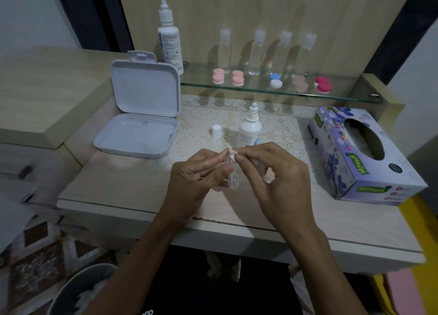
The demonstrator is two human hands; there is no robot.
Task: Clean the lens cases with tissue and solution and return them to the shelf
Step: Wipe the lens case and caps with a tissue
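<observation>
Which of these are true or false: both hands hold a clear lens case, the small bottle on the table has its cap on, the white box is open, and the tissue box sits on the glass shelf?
1. Both hands, left hand and right hand, hold a clear lens case. True.
2. The small bottle has its cap on. False: the cap stands beside it.
3. The white box is open. True.
4. The tissue box sits on the glass shelf. False: it is on the table.
</observation>
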